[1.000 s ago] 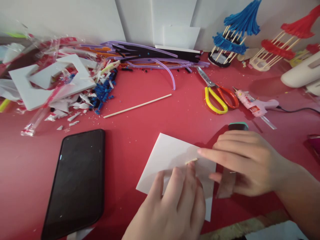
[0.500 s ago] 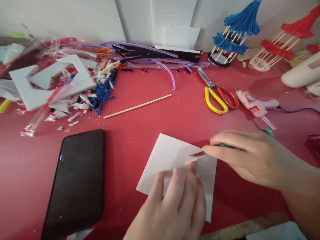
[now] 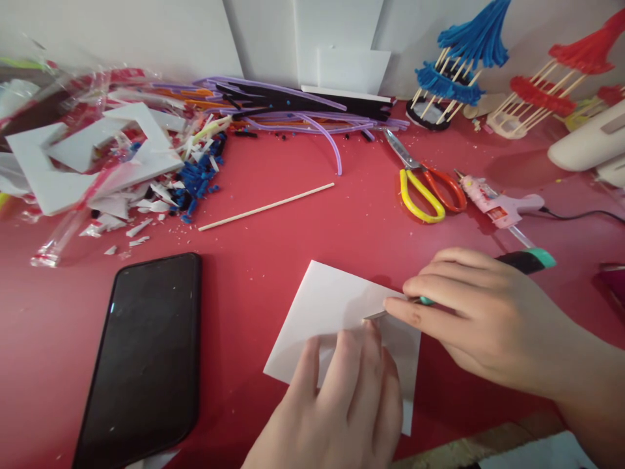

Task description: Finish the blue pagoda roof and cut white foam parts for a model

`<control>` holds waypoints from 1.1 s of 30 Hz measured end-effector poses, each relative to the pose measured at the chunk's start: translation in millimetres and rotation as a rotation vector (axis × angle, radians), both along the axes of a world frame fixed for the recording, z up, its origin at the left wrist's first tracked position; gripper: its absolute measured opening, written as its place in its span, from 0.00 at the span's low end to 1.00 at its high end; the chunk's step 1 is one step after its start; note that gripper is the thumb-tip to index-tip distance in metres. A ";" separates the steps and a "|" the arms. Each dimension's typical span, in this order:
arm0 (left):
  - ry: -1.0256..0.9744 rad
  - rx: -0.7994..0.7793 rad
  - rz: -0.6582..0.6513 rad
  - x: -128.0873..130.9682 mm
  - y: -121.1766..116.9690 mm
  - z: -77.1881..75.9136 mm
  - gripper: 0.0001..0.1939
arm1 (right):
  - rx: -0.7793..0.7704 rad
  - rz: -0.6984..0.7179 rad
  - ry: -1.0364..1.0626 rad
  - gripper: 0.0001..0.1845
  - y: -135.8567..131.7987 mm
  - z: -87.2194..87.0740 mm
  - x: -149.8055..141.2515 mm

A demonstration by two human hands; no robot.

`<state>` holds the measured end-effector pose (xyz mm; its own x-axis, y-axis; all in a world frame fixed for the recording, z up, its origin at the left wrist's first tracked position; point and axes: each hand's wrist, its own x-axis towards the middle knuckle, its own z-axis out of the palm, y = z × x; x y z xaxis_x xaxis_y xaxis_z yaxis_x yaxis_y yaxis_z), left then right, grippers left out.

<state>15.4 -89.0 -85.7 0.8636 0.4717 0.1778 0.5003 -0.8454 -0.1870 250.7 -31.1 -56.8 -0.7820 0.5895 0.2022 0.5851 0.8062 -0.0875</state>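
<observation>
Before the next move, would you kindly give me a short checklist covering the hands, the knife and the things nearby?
1. Knife gripped in the right hand: ok.
2. White sheet steadied by the left hand: ok, its fingers rest on it.
3. Left fingertips well away from the blade: not ok, one is right beside it.
4. Blade pressing on the sheet: cannot tell from this angle.
5. Scissors apart from both hands: ok.
6. Knife handle clear of the glue gun: cannot tell, its glue stick meets the handle in view.

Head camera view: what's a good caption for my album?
Left hand on a white sheet, right hand holding a knife, red table beneath.
</observation>
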 end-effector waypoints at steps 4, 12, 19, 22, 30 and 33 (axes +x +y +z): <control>0.002 -0.020 0.035 0.3 0.2 -0.2 0.19 | -0.001 0.002 -0.004 0.17 0.4 0.4 -0.8; 0.009 -0.044 0.077 1.7 -2.2 2.7 0.19 | 0.003 -0.011 -0.025 0.17 -0.5 1.2 -3.0; 0.023 -0.046 0.080 2.7 -4.1 4.1 0.19 | -0.018 -0.018 -0.017 0.17 -1.9 1.5 -2.0; 0.023 -0.047 0.081 2.2 -3.2 3.2 0.19 | -0.023 -0.022 -0.030 0.18 -2.7 2.0 -1.6; 0.001 -0.040 0.071 1.9 -2.5 2.1 0.18 | -0.010 -0.024 -0.035 0.18 -2.4 2.5 -2.0; 0.007 -0.047 0.080 2.6 -3.3 2.6 0.19 | -0.019 -0.019 -0.041 0.18 -2.4 1.8 -0.2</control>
<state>17.9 -92.4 -83.1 0.8238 0.5471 0.1485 0.5656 -0.8105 -0.1519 250.5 -33.5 -55.0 -0.7780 0.6079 0.1588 0.6038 0.7933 -0.0784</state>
